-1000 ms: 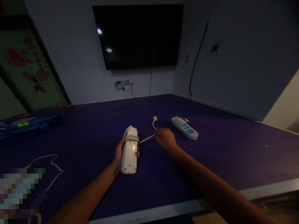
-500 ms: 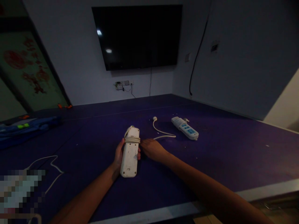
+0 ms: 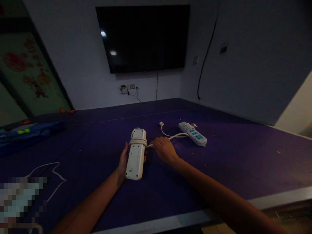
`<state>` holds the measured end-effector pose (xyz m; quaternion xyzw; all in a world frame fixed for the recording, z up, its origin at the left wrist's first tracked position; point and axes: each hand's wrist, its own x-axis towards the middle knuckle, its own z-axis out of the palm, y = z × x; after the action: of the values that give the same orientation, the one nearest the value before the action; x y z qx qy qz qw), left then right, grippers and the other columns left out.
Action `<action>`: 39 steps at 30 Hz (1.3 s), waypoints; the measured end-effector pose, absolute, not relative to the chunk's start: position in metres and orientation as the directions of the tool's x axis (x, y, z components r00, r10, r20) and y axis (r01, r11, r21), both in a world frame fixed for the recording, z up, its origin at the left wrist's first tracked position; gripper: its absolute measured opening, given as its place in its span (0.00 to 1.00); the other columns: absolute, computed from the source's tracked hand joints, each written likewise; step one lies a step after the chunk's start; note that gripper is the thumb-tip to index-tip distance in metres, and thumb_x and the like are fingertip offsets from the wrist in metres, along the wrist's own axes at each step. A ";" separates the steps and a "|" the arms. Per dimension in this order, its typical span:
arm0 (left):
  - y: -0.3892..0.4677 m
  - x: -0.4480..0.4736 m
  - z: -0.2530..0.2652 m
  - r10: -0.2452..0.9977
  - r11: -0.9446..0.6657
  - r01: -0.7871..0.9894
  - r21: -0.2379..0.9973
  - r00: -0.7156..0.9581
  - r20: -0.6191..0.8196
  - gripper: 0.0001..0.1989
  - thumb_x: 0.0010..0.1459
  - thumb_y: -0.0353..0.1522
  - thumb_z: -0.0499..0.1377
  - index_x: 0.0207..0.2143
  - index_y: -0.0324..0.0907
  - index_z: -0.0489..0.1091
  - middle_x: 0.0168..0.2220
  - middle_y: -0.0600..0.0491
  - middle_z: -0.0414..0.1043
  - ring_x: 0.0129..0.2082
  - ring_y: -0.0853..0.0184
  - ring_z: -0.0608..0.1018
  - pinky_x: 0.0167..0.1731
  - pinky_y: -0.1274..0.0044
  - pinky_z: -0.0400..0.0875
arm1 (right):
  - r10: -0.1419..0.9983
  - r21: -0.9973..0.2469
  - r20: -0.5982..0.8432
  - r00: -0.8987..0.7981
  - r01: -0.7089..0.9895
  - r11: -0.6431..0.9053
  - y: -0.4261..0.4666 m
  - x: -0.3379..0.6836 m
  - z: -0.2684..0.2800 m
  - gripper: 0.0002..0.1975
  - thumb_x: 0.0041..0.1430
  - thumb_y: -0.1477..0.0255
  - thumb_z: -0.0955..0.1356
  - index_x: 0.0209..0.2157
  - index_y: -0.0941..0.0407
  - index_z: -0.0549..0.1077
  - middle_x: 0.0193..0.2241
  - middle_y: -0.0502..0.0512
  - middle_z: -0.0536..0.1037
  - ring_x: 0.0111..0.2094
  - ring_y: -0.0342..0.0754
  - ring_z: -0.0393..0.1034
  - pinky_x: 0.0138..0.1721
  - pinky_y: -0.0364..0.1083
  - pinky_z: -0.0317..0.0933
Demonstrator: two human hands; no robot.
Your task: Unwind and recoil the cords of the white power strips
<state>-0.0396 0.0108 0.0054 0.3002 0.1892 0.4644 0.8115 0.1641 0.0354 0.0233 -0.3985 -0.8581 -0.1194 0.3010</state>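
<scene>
My left hand (image 3: 123, 162) grips a white power strip (image 3: 135, 162) from its left side, with fingertips showing at the right edge. The strip's screwed back faces me, and several turns of its white cord (image 3: 138, 142) circle its upper part. Just right of it, my right hand (image 3: 164, 149) is closed on the cord, which stretches from the strip to the fingers. Beyond that hand the loose cord loops over the purple surface to a round white plug (image 3: 161, 123). A second power strip (image 3: 198, 138), with blue sockets and its cord wound round it, lies to the right.
Blue folded cloth (image 3: 36, 131) lies at the far left of the purple tabletop (image 3: 97, 130). A thin white cable (image 3: 55, 169) and a blurred-out item sit near left. A television (image 3: 146, 39) hangs on the wall behind, above wall sockets (image 3: 129, 87).
My right hand has moved right, away from the strip, drawing a length of cord taut. The loose cord now loops up to the second strip. The held strip has shifted slightly upward.
</scene>
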 end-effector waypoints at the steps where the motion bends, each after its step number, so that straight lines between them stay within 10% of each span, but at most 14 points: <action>1: 0.010 -0.038 0.007 0.874 0.390 -0.642 0.660 0.484 -0.045 0.32 0.57 0.51 0.47 0.39 0.29 0.72 0.33 0.40 0.77 0.29 0.59 0.79 0.31 0.71 0.73 | 0.610 -0.056 0.632 -0.478 0.757 0.651 0.035 0.164 0.024 0.10 0.63 0.74 0.60 0.37 0.57 0.72 0.33 0.57 0.74 0.37 0.49 0.64 0.37 0.46 0.51; 19: -0.003 -0.036 0.010 0.921 0.298 -0.570 0.765 0.382 -0.074 0.33 0.53 0.52 0.51 0.42 0.29 0.72 0.28 0.41 0.77 0.26 0.59 0.79 0.25 0.74 0.72 | 0.817 -0.192 0.464 -0.343 0.861 0.471 0.021 0.157 0.036 0.14 0.64 0.70 0.57 0.37 0.56 0.72 0.35 0.56 0.77 0.37 0.49 0.70 0.37 0.45 0.55; 28: 0.005 -0.043 0.010 0.925 0.370 -0.757 0.539 0.353 -0.139 0.30 0.58 0.49 0.47 0.51 0.33 0.62 0.35 0.42 0.76 0.28 0.67 0.79 0.30 0.78 0.76 | 0.851 -0.185 0.395 -0.347 0.877 0.444 0.020 0.157 0.042 0.13 0.63 0.71 0.58 0.39 0.56 0.73 0.37 0.56 0.77 0.39 0.49 0.71 0.38 0.44 0.57; 39: 0.004 -0.040 0.009 0.890 0.411 -0.653 0.636 0.438 -0.126 0.32 0.55 0.53 0.48 0.44 0.33 0.67 0.35 0.39 0.75 0.32 0.60 0.79 0.36 0.69 0.74 | 0.797 -0.268 0.546 -0.258 0.847 0.458 0.023 0.164 0.039 0.13 0.63 0.70 0.58 0.39 0.56 0.73 0.36 0.57 0.77 0.37 0.49 0.70 0.36 0.44 0.57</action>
<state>-0.0403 0.0038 0.0091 0.2578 0.2302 0.4777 0.8077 0.1635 0.0229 0.0385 -0.5190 -0.7920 -0.0396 0.3190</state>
